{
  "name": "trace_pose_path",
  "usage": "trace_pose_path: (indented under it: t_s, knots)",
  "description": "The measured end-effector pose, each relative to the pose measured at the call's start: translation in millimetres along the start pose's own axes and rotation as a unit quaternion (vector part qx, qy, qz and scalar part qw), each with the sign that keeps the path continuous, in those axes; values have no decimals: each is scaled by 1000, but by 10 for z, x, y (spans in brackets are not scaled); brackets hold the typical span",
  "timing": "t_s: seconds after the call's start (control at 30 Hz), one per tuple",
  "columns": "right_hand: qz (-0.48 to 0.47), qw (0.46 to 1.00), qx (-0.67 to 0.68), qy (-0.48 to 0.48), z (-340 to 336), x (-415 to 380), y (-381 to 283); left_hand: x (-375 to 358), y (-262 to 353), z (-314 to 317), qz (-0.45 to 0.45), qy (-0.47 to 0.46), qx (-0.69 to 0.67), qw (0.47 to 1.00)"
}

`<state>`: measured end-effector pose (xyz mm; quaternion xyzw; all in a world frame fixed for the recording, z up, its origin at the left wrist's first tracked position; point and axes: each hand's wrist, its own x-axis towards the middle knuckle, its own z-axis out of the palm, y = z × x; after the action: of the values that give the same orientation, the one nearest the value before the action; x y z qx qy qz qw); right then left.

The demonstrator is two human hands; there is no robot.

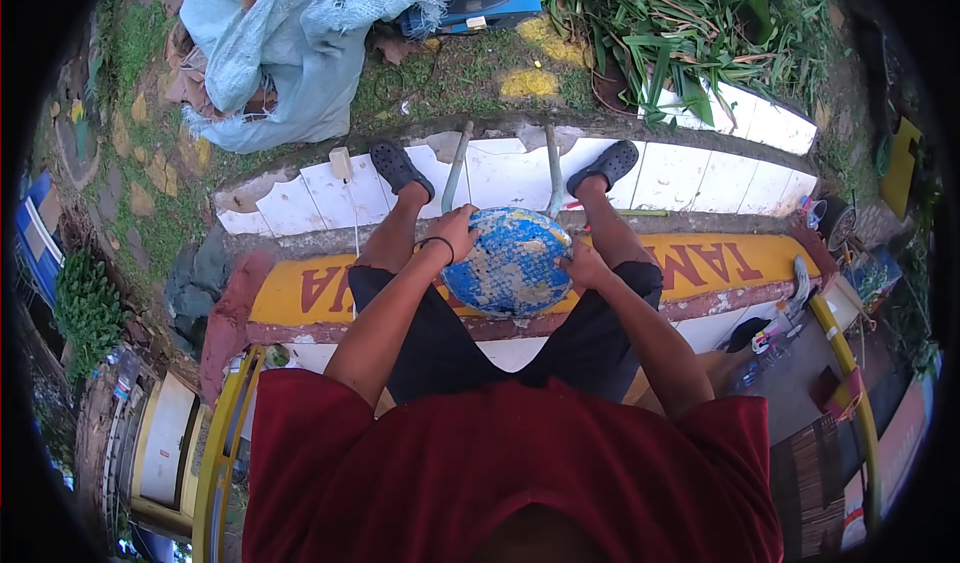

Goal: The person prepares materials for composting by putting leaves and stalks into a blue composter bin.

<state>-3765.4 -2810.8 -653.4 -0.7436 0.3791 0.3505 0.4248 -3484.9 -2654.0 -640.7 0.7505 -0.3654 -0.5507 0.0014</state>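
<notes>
Steadying appears the step: your left hand (pixel 457 234) and right hand (pixel 584 265) pinch opposite edges of the worn blue stool seat (pixel 510 263) between your knees (pixel 638 283). Next move likely needs even grip. Beyond: tubular legs (pixel 553 168), white tiles (pixel 690 176).

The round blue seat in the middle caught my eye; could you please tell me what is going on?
A person in a dark red shirt holds the round blue seat by its rim, the left hand on one side and the right hand on the other. The blue surface is worn in pale patches. Two pale green legs reach out from it over the white tiles, between the dark clogs. Whether the pale green legs rest on the tiles is hard to tell.
</notes>
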Motion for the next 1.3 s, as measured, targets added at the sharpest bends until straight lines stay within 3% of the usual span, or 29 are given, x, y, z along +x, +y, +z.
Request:
trace_pose_path:
  t_s: [0.07, 0.17, 0.23, 0.33, 0.4, 0.53, 0.67, 0.73, 0.77, 0.87, 1.0, 1.07, 1.13, 1.2, 1.3]
  knots:
    - [0, 1000, 28, -4, -135, -13, -26, -7, 77, -39, -14, -18, 10, 1000]
    - [9, 999, 52, -6, -205, 2, -95, 82, 62, -58, 0, 29, 0, 1000]
    - [15, 999, 43, -6, -277, 49, -184, 171, 1, -98, -52, -43, -27, 997]
    - [30, 999, 30, 5, -367, 204, -274, 328, -122, -125, -42, 0, -64, 997]
    - [-2, 996, 57, 74, -347, 332, -284, 356, -105, -270, -59, -2, -51, 997]
    - [-20, 993, 87, 75, -551, 208, -538, 190, -46, -553, -105, -57, 0, 993]
    - [-80, 982, 116, 126, -921, -139, -792, -156, -126, -783, 5, 13, 10, 1000]
    - [-149, 963, 97, 203, -1266, -381, -974, -377, -32, -961, 69, 46, -125, 989]
    - [-139, 961, 87, 222, -1488, -481, -1066, -487, 150, -1089, 51, 43, -207, 976]
    - [-136, 968, 66, 199, -1997, -569, -1067, -561, 478, -1226, 62, 57, -262, 961]
    - [-94, 976, -38, 191, -2565, -581, -1102, -606, 1062, -1354, 17, 77, -216, 973]
    - [-80, 972, -44, 214, -2815, -506, -1111, -381, 1124, -1180, 21, 113, -212, 971]
    - [-96, 968, -39, 227, -3041, -379, -1128, -62, 1111, -973, 76, 99, -347, 930]
    - [-69, 974, -78, 199, -3277, -272, -1202, 134, 1182, -917, 72, 86, -349, 930]
    - [-96, 967, -117, 203, -3502, -4, -1148, 437, 1327, -831, 105, 158, -410, 892]
